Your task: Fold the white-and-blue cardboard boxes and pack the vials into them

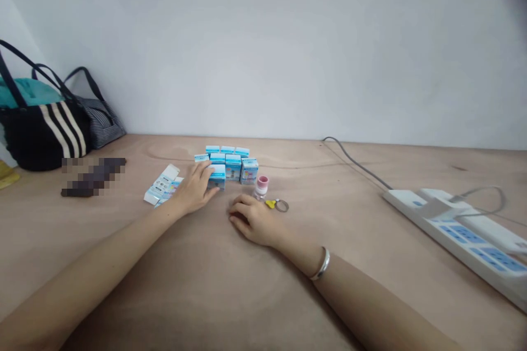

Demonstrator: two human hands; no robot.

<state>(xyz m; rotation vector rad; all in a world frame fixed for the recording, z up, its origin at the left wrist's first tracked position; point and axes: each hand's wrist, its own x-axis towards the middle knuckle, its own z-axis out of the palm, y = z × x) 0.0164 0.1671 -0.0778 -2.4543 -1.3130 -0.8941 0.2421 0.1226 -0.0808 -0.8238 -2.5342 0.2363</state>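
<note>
The left hand [194,190] grips the front carton [217,177] narrowly from its left side, while the empty right hand [251,220] rests loosely curled on the bench [313,175].

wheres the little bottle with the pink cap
In the head view, the bottle stands on the table just right of the blue-and-white boxes, beyond the right hand and up and left of the yellow ring.
</note>
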